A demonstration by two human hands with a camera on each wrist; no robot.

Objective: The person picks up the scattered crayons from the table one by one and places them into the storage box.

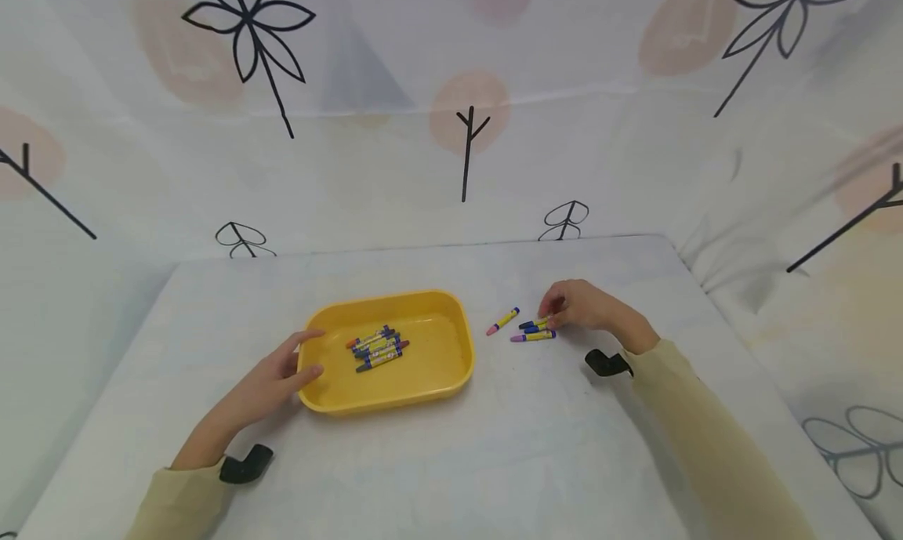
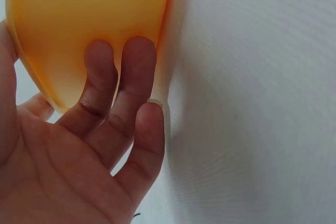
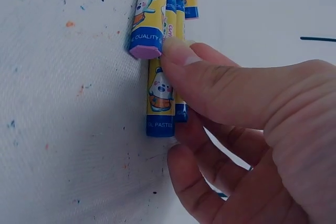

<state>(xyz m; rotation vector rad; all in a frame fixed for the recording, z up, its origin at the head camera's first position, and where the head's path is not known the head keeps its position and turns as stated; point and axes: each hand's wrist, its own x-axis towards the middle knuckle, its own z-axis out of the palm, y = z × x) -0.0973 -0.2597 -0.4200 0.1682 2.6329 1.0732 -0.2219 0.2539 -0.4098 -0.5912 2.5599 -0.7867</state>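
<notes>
left of centre in the head view, the left hand [image 1: 271, 374] holds the yellow tray [image 1: 439, 369] by its left end, thumb over the rim, some fingers against the outer wall. right of centre, the right hand [image 1: 587, 306] has its fingers narrowed, pinching two dark pastels [image 1: 534, 325] above the worktop [image 1: 494, 469]; a purple pastel [image 1: 531, 337] lies just beside them, a pink pastel [image 1: 504, 320] to their left. more pastels [image 1: 378, 349] lie bunched inside the tray. each stick should be light, stiff but brittle, rather smooth: best held gently around the middle.
</notes>
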